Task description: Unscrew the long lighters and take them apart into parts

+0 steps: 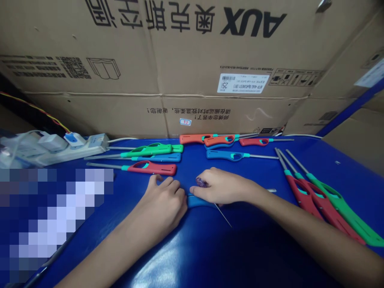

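We find the blue plastic long-necked lighter (pixel 198 201) lying on the blue, glossy table (pixel 192 248) at the middle, between the two hands. The left hand (pixel 166 200) reaches in from the lower left, back uppermost, its fingers bent and closed over the lighter's left end. The right hand (pixel 220 186) comes across from the lower right, its fingers clenched round a slim screwdriver with a translucent purple handle (pixel 202 183); the thin metal shaft slants out beneath, towards the lower right.

A red-bodied lighter (pixel 159 169) lies just beyond the left knuckles, with green and blue ones behind. Another blue lighter with a turquoise collar (pixel 223 155) lies beyond the right hand; orange and red ones lie behind it. Two red lighters and a green one (pixel 345 210) slant beside the right forearm. A tall brown cardboard panel (pixel 168 80) bounds the far side; a white power strip (pixel 75 150) stands at far left. We note room for moving on the near side.

The left fingertips and much of the held lighter are hidden. A short metal end shows past the right wrist; its owner we cannot confirm. The lower left is pixelated.
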Demonstrator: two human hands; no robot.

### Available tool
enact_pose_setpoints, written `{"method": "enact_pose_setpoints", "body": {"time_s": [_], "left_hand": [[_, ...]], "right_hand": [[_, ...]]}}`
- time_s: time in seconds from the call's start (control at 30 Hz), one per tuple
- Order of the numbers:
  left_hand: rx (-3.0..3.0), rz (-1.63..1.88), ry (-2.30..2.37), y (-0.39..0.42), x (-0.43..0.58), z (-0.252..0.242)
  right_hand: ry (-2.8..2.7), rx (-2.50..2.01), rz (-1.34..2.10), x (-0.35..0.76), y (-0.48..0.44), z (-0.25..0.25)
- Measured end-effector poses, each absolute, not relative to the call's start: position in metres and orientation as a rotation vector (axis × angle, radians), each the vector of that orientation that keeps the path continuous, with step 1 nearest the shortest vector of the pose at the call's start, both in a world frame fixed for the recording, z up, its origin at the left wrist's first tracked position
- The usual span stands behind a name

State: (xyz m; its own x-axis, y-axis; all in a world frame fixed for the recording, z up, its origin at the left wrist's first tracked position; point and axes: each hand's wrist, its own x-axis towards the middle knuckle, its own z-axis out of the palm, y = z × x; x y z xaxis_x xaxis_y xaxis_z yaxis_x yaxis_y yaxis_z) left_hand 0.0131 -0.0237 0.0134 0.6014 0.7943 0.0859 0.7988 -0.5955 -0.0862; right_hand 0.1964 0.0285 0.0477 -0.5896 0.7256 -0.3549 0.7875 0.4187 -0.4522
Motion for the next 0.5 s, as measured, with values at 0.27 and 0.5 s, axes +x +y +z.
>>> {"method": "enact_pose_setpoints", "body": {"time_s": [0.27,0.5], "left_hand": [[-2.652,0.016,-1.216,-0.028,0.011,0.013],[-2.668,0.010,-1.134,-0.033,0.011,0.008]], "right_hand": [[2.665,1.368,-0.680,0.195,0.020,0.051],[2.672,1.345,-0.585,0.197,0.018,0.051]]}}
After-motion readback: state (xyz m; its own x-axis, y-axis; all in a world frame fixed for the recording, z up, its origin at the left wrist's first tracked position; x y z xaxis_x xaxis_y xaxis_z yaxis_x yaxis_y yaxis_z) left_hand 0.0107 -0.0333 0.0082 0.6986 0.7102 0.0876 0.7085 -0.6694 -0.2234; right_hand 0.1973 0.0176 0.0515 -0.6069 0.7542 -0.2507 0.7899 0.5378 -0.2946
